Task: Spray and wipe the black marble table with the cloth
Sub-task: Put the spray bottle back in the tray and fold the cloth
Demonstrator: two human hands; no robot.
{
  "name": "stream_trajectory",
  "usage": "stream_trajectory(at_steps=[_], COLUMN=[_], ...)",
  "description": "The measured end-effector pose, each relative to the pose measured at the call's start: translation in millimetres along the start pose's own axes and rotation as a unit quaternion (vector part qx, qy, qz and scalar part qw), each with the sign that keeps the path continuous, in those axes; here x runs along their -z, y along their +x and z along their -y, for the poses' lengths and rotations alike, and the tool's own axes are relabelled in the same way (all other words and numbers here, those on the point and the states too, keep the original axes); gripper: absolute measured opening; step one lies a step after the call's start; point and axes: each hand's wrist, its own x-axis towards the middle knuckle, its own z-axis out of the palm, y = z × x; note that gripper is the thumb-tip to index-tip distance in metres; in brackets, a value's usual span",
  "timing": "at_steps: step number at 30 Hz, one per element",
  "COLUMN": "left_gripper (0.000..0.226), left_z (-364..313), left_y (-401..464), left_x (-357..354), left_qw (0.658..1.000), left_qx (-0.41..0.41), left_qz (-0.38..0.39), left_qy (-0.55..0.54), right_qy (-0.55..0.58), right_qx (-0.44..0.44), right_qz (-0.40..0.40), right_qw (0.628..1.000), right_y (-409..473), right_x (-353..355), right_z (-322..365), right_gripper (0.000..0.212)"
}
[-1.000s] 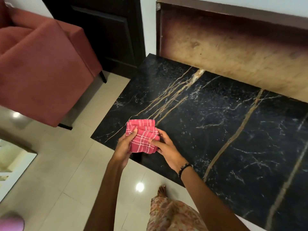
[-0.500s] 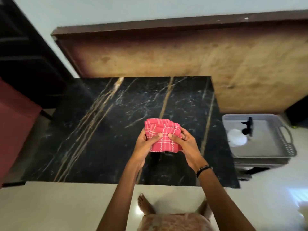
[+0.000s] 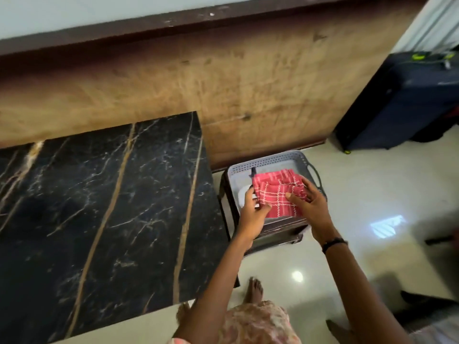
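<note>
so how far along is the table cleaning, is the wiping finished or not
It looks near the end, though I can't confirm the wiping itself. Done, apparently: the black marble table is bare, with no visible spray film or streaks. In hand: both the left hand and right hand hold the folded red cloth over the grey basket beside the table. Left: releasing the cloth into the basket.

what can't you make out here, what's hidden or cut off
Head view only:
- White object and black part in the grey tray: mostly covered by the red cloth and left hand; identity unclear.
- Black marble table: cut off by the left edge.
- Whether the cloth touches the tray: hidden beneath the cloth.
</note>
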Motion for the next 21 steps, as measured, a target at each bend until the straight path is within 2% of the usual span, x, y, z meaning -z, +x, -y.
stream_trajectory(at_steps=[5, 8, 13, 17, 21], left_gripper=[0.048, 0.056, 0.052, 0.039, 0.035], left_z=[31.0, 43.7, 50.7, 62.5, 61.7], left_y=[48.7, 84.3, 114.5, 107.4, 98.2], left_x=[-58.5, -75.0, -79.1, -74.2, -66.0], left_qw=[0.996, 0.994, 0.988, 0.982, 0.983], left_qx=[0.081, 0.094, 0.114, 0.130, 0.111], left_qz=[0.030, 0.022, 0.035, 0.037, 0.044], left_qy=[0.017, 0.042, 0.096, 0.134, 0.136], right_qy=[-0.082, -0.120, -0.188, -0.172, -0.144], right_qx=[-0.032, -0.042, -0.097, -0.134, -0.119], right_qz=[-0.030, -0.012, 0.032, -0.043, -0.022], right_qw=[0.996, 0.992, 0.977, 0.975, 0.982], right_y=[66.7, 116.9, 178.2, 166.7, 138.6], right_x=[54.2, 68.1, 83.3, 86.4, 76.5], right_z=[-44.0, -69.3, -115.4, -143.1, -138.3], right_gripper=[0.055, 0.056, 0.060, 0.035, 0.024])
